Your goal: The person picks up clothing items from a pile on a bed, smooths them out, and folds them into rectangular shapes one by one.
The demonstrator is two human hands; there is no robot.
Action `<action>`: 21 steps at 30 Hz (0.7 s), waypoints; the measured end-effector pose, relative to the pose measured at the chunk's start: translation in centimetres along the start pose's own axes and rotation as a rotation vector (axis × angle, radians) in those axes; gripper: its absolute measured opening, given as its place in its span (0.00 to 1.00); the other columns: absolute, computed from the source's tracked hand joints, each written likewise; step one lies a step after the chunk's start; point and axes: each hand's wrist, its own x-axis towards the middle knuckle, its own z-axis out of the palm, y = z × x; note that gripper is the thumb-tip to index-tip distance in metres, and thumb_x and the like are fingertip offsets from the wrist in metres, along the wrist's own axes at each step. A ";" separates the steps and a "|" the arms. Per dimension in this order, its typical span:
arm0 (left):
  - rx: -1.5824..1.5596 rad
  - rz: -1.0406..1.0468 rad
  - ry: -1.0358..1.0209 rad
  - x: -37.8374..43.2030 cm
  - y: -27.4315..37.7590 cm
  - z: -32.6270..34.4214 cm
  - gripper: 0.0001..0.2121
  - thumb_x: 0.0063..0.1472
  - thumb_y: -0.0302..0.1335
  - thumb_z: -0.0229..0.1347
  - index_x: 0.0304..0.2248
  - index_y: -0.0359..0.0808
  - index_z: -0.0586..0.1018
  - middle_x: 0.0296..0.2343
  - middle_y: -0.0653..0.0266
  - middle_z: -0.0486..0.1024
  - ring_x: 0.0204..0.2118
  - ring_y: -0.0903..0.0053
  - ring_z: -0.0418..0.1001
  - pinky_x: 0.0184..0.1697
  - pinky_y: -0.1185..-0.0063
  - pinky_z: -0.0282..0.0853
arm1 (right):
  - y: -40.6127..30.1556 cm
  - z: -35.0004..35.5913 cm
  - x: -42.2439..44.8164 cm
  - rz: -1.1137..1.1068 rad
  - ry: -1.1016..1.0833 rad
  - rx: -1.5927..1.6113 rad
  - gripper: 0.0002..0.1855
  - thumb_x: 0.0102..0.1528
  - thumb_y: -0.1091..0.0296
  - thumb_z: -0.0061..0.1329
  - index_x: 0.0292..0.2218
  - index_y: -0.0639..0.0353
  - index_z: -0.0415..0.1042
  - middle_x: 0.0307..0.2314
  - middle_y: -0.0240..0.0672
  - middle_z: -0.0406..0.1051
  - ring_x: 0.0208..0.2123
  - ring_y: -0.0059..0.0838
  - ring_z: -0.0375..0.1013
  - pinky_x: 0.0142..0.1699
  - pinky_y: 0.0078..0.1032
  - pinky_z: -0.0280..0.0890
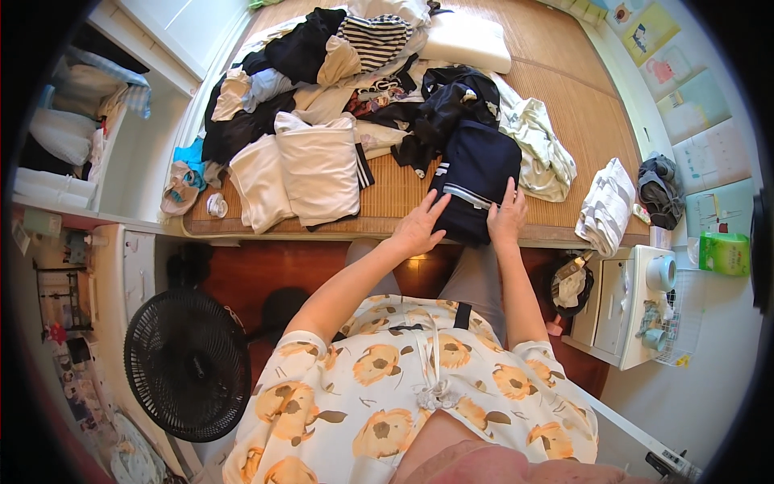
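A navy blue garment (484,148) with white stripes lies folded at the bed's front edge. My left hand (421,225) is at its left side, fingers spread, with the fingertips at the cloth. On its lower right part rests my right hand (508,216), thumb and fingers apart. Neither hand is closed around the fabric. Just beyond the garment lies a crumpled black garment (450,100). A pale patterned garment (538,151) spreads out to the right. Folded white garments (317,163) sit to the left, one beside a black striped edge.
A bamboo mat (568,78) covers the bed. Heaped clothes (308,48) and a white pillow (468,41) lie farther back. At right are a folded grey-and-white cloth (606,202), a nightstand (626,327) and a bin (571,287). A black fan (187,363) stands at left.
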 end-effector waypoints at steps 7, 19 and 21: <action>0.027 0.071 -0.083 0.5 0.1 3.4 0.37 0.52 0.29 0.60 0.61 0.44 0.57 0.59 0.44 0.52 0.53 0.51 0.65 0.54 0.66 0.65 | -4.9 -1.7 1.6 -0.349 0.065 -0.098 0.38 0.47 0.60 0.57 0.59 0.43 0.59 0.58 0.41 0.55 0.54 0.52 0.56 0.55 0.50 0.55; 0.009 -0.028 -0.127 -0.7 -2.5 3.1 0.37 0.53 0.28 0.60 0.60 0.41 0.57 0.59 0.44 0.52 0.56 0.51 0.61 0.57 0.66 0.61 | -0.7 4.3 2.0 -0.213 -0.413 -0.200 0.31 0.58 0.46 0.44 0.61 0.33 0.55 0.62 0.35 0.48 0.62 0.54 0.46 0.57 0.60 0.51; 0.013 -0.024 -0.081 -0.8 -3.5 2.5 0.37 0.52 0.28 0.60 0.60 0.41 0.57 0.59 0.44 0.53 0.56 0.50 0.60 0.57 0.66 0.61 | -0.5 4.2 1.7 -0.221 -0.389 -0.197 0.31 0.58 0.46 0.44 0.61 0.33 0.54 0.62 0.35 0.48 0.62 0.54 0.46 0.57 0.60 0.51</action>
